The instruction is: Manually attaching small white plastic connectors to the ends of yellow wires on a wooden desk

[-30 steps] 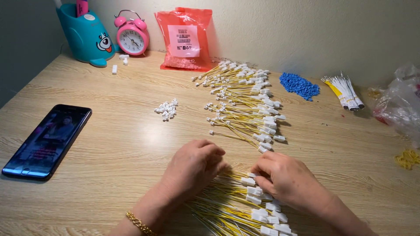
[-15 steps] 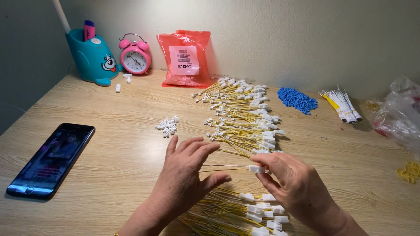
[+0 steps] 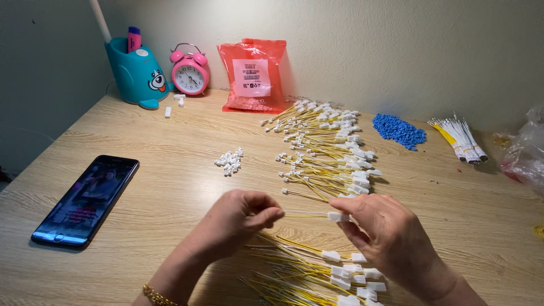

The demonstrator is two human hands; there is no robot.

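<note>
Both my hands hold one thin yellow wire (image 3: 306, 215) stretched level between them above the wooden table (image 3: 170, 141). My left hand (image 3: 241, 218) pinches its bare left end. My right hand (image 3: 385, 232) grips the end with the white connector (image 3: 338, 216). Under my hands lies a loose heap of yellow wires with white connectors (image 3: 317, 272). Farther back a larger spread of the same wires (image 3: 323, 150) is laid out in rows. A small cluster of white connector pieces (image 3: 229, 161) sits left of that spread.
A black phone (image 3: 88, 199) with a lit screen lies at the left. At the back stand a teal pen holder (image 3: 136, 73), a pink alarm clock (image 3: 190, 71) and a red bag (image 3: 253, 75). Blue beads (image 3: 399, 130), a wire bundle (image 3: 459, 139) and a clear bag (image 3: 524, 153) are right.
My hands rose from the near wire heap and drew apart. A single wire lifted out of the heap is now held taut between them.
</note>
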